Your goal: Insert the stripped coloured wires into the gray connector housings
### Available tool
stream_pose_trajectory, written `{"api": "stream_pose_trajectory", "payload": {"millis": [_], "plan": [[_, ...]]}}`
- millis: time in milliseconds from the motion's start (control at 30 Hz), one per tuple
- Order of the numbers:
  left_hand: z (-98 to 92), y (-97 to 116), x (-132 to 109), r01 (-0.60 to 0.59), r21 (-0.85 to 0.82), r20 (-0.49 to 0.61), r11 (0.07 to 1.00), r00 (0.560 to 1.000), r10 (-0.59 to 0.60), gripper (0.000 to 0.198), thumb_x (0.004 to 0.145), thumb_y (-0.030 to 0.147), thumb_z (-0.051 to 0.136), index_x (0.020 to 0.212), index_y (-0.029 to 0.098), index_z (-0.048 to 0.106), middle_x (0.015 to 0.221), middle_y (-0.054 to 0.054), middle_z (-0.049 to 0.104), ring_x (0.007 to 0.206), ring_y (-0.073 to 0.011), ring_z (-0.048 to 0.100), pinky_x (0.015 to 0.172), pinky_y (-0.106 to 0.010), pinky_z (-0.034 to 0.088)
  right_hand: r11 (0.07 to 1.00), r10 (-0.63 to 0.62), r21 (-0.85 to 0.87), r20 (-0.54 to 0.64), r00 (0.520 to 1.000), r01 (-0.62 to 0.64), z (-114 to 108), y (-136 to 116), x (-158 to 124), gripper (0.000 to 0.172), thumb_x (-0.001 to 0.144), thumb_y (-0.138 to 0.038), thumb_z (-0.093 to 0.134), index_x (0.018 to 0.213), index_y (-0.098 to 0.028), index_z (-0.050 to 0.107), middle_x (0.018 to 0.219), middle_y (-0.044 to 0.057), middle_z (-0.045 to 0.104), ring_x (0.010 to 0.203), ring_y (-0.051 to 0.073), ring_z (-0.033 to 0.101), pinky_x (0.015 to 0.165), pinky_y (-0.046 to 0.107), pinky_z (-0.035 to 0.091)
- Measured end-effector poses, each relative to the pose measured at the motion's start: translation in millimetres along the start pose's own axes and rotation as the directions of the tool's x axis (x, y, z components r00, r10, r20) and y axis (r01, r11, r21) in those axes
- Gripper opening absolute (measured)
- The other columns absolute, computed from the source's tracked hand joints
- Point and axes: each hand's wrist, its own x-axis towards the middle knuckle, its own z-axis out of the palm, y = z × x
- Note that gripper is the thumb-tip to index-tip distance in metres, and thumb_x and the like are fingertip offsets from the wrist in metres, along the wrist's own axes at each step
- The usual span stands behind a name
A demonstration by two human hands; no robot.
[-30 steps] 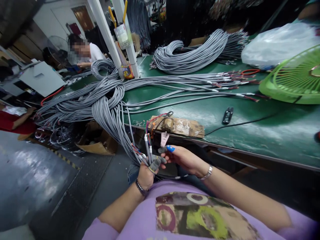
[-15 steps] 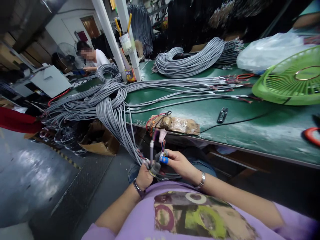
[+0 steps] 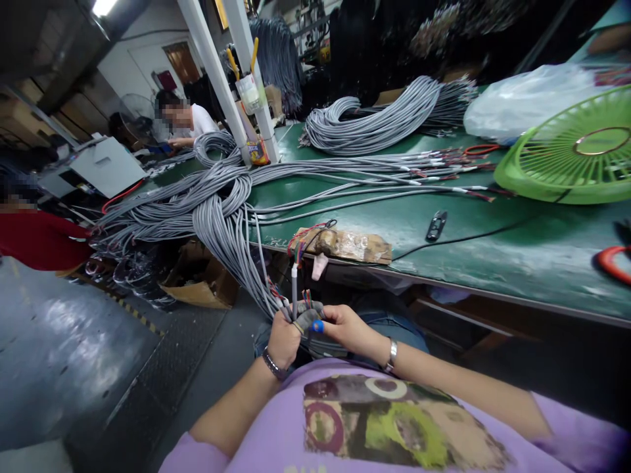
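My left hand, with grey coverings on its fingers, is closed around grey cables. One grey cable rises upright from it, its coloured wires spread at the top by the table edge. My right hand, with a blue wrap on one finger, pinches at another cable end beside the left fingers. Short coloured wires poke up there; the exact grip is partly hidden by the fingers. A thick bundle of grey cables runs down from the table to my left hand.
A wooden board with a taped lump lies at the green table's front edge, a pale pink piece hanging off it. Also there: a black tool, green fan, coiled cables. Two people are at the left.
My right hand has lowered and come against my left fingers, bringing its wire end down. The upright cable has shifted slightly left. The view has turned a little, showing more of the red-clothed person.
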Motion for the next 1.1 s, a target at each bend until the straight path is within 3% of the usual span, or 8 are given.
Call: {"api": "stream_pose_trajectory", "payload": {"millis": [133,267,433,600,733,800,967,1100], "plan": [[2.0,-1,5,-0.001,0.005,-0.080,1.000,0.997,0.001,0.033,0.068,0.046,0.069,0.076,0.014,0.071,0.068,-0.005,0.068,0.060,-0.0138,0.057,0.053,-0.023,0.041,0.997,0.065,0.042,-0.008,0.998,-0.065,-9,-2,0,0.038,0.065,-0.051,0.068,0.061,-0.014,0.058,0.055,-0.004,0.048,0.054,0.009,0.039,0.052,0.022,0.034],[-2.0,0,6,0.010,0.102,-0.106,0.995,0.994,0.001,0.030,0.071,0.042,0.068,0.064,0.013,0.068,0.053,-0.001,0.061,0.047,-0.0082,0.046,0.046,-0.020,0.032,0.996,0.087,0.043,-0.149,0.985,-0.081,-22,-8,-1,0.036,0.071,-0.048,0.064,0.061,-0.015,0.055,0.055,-0.003,0.048,0.052,0.009,0.038,0.049,0.022,0.032],[-0.8,2,4,0.044,0.135,0.015,0.990,0.999,-0.046,0.029,0.069,0.038,0.070,0.056,0.014,0.062,0.048,0.000,0.057,0.046,-0.0096,0.047,0.049,-0.022,0.037,0.981,0.054,0.191,-0.101,0.993,-0.033,-22,-22,0,0.036,0.071,-0.049,0.065,0.085,-0.016,0.060,0.075,0.001,0.059,0.064,0.011,0.048,0.055,0.022,0.036],[4.2,0,7,0.036,0.214,0.054,0.976,0.997,-0.049,0.025,0.067,0.032,0.071,0.056,0.015,0.057,0.047,0.001,0.057,0.045,-0.0103,0.048,0.048,-0.022,0.037,0.964,0.016,0.267,-0.132,0.991,0.020,-21,-25,0,0.037,0.061,-0.047,0.074,0.069,-0.016,0.056,0.064,-0.003,0.055,0.060,0.010,0.047,0.060,0.024,0.039],[7.6,0,14,0.125,0.228,0.141,0.966,0.977,-0.160,0.020,0.066,0.030,0.071,0.063,0.015,0.058,0.044,0.003,0.055,0.041,-0.0107,0.046,0.045,-0.022,0.036,0.995,-0.034,0.090,-0.162,0.986,0.049,-27,-29,-1,0.033,0.061,-0.041,0.075,0.063,-0.015,0.054,0.059,-0.005,0.048,0.055,0.008,0.040,0.053,0.021,0.033],[9.8,1,15,0.116,0.234,0.127,0.965,0.981,-0.149,0.021,0.067,0.032,0.071,0.062,0.015,0.059,0.043,0.002,0.054,0.041,-0.0108,0.046,0.046,-0.022,0.036,0.998,-0.057,0.029,-0.189,0.980,0.063,-29,-33,-1,0.031,0.061,-0.038,0.075,0.062,-0.015,0.054,0.059,-0.005,0.047,0.056,0.008,0.039,0.052,0.021,0.032],[14.7,3,13,0.011,0.127,0.024,0.992,1.000,-0.014,0.032,0.071,0.039,0.068,0.054,0.015,0.055,0.045,0.000,0.055,0.046,-0.0098,0.046,0.051,-0.023,0.037,0.974,0.055,0.225,-0.218,0.974,-0.005,-29,-33,-1,0.032,0.065,-0.043,0.071,0.067,-0.016,0.055,0.062,-0.003,0.052,0.057,0.009,0.042,0.054,0.022,0.035],[15.9,1,12,0.051,0.006,-0.023,0.999,0.998,-0.051,0.034,0.071,0.044,0.068,0.058,0.015,0.056,0.046,0.000,0.057,0.044,-0.0098,0.048,0.048,-0.022,0.037,0.967,0.073,0.255,-0.229,0.971,-0.013,-27,-28,-1,0.031,0.066,-0.043,0.070,0.069,-0.016,0.056,0.063,-0.002,0.053,0.058,0.009,0.043,0.053,0.022,0.034]]}}
